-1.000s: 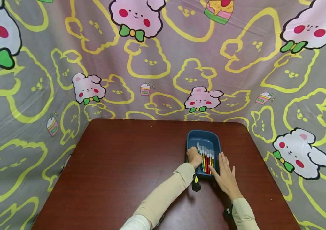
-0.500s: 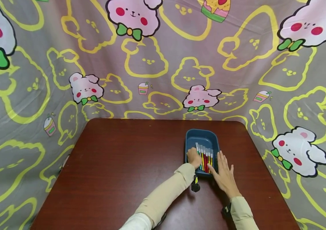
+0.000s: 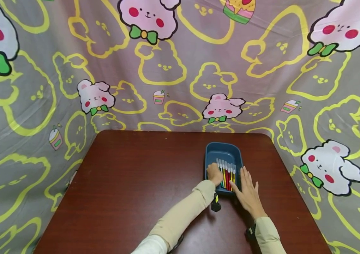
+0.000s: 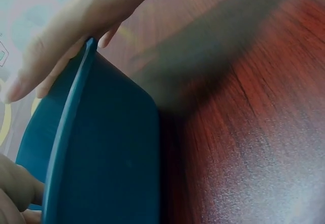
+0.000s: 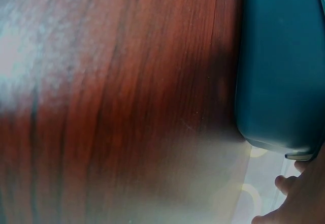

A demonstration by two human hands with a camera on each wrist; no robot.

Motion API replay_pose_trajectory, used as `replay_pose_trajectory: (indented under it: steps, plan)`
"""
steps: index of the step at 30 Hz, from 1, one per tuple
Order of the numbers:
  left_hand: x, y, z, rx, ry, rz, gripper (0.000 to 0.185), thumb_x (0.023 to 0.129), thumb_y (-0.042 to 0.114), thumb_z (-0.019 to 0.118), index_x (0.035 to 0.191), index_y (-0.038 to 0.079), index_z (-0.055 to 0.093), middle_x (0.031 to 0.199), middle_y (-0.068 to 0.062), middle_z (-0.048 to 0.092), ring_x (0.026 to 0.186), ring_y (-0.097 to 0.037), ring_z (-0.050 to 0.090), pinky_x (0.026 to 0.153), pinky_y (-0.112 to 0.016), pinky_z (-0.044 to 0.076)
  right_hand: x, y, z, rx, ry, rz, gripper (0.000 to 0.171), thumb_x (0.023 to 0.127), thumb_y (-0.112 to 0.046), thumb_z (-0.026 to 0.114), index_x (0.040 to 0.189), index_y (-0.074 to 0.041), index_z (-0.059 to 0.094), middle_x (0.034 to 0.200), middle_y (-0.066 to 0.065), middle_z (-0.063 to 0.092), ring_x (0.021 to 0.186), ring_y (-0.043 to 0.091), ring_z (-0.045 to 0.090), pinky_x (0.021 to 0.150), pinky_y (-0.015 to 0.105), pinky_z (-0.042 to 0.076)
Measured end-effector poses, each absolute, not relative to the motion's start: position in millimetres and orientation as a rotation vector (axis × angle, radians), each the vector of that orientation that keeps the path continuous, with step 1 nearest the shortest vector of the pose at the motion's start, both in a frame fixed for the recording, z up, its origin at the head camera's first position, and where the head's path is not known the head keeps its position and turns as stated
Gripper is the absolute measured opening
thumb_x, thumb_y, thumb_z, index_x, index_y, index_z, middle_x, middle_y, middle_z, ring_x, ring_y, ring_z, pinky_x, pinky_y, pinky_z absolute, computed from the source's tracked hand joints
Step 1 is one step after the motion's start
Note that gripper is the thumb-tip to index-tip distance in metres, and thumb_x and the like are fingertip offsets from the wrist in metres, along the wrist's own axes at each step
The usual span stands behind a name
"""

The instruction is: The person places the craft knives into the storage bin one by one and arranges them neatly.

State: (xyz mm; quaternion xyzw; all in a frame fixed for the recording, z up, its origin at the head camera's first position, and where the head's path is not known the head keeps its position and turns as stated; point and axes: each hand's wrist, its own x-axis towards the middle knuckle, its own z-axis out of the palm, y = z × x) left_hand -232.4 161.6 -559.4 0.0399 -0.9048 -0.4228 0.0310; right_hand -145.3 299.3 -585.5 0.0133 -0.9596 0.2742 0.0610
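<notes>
My hands flank the tray (image 3: 223, 155): left hand (image 3: 214, 173) curls inside on the brushes (image 3: 226, 173), right hand (image 3: 247, 188) lies flat against its outer wall. Brushes look light, thin, slippery; I'd pinch mid-handle.

A makeshift recording booth, not a lived-in room: a cartoon-bear printed cloth (image 3: 173, 70) hangs as a backdrop around three sides of a dark wooden counter (image 3: 135, 183).
</notes>
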Motion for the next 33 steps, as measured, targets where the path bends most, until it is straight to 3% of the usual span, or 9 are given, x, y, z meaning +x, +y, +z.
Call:
replay_pose_trajectory:
  steps: [6,9,13,16,19,25,28,33]
  plan:
    - [-230,157,-556,0.075,-2.794,-1.302,0.04,0.083,-0.016,0.07,0.06,0.009,0.05,0.058,-0.006,0.056,0.058,-0.019,0.058,0.05,-0.031,0.045,-145,299,-586,0.043,-2.9,0.83,0.087,0.108,-0.051,0.052,0.167,0.003,0.016,0.174,0.024,0.012,0.157,0.051,0.014,0.115,0.082,0.005]
    - [-229,156,-552,0.039,-2.778,-1.296,0.042,0.082,-0.012,0.076,0.06,0.01,0.047,0.059,-0.006,0.056,0.059,-0.02,0.058,0.052,-0.032,0.047,-145,299,-587,0.05,-2.895,0.831,0.087,0.108,-0.05,0.052,0.167,0.002,0.016,0.174,0.024,0.012,0.157,0.051,0.014,0.115,0.082,0.005]
    - [-229,153,-545,-0.021,-2.751,-1.352,0.017,0.08,-0.002,0.088,0.077,0.0,0.072,0.075,-0.009,0.073,0.072,-0.027,0.072,0.063,-0.033,0.058,-145,299,-587,0.063,-2.888,0.834,0.086,0.109,-0.049,0.053,0.167,0.002,0.016,0.175,0.024,0.011,0.157,0.051,0.014,0.115,0.082,0.005]
    - [-230,149,-541,-0.057,-2.739,-1.435,0.024,0.08,0.004,0.091,0.101,-0.002,0.08,0.092,-0.013,0.079,0.086,-0.03,0.075,0.074,-0.035,0.061,-145,298,-586,0.074,-2.885,0.827,0.085,0.109,-0.049,0.053,0.167,0.002,0.018,0.174,0.025,0.013,0.157,0.052,0.016,0.115,0.083,0.005]
    - [-231,144,-539,-0.089,-2.721,-1.506,0.027,0.081,0.007,0.091,0.104,-0.003,0.08,0.092,-0.012,0.079,0.084,-0.027,0.075,0.076,-0.033,0.061,-145,299,-584,0.082,-2.879,0.816,0.082,0.109,-0.048,0.052,0.166,0.002,0.021,0.173,0.026,0.016,0.156,0.052,0.017,0.114,0.084,0.005]
    - [-229,130,-533,-0.139,-2.639,-1.611,0.025,0.086,0.013,0.087,0.104,-0.001,0.077,0.076,-0.005,0.077,0.06,-0.014,0.072,0.077,-0.026,0.058,-146,302,-580,0.094,-2.861,0.8,0.077,0.11,-0.047,0.051,0.166,0.0,0.025,0.172,0.026,0.018,0.156,0.052,0.017,0.113,0.085,0.006]
    - [-227,120,-527,-0.167,-2.591,-1.707,0.023,0.092,0.016,0.082,0.105,-0.001,0.076,0.078,-0.007,0.077,0.054,-0.015,0.07,0.067,-0.022,0.056,-146,304,-579,0.101,-2.855,0.795,0.075,0.11,-0.047,0.051,0.166,-0.003,0.029,0.172,0.026,0.019,0.155,0.053,0.018,0.112,0.086,0.006]
    - [-228,102,-518,-0.224,-2.55,-1.709,0.022,0.095,0.02,0.077,0.106,0.001,0.077,0.084,-0.009,0.077,0.071,-0.019,0.072,0.07,-0.026,0.055,-147,307,-576,0.12,-2.852,0.798,0.072,0.109,-0.045,0.053,0.166,-0.008,0.031,0.172,0.027,0.019,0.155,0.055,0.018,0.111,0.086,0.006]
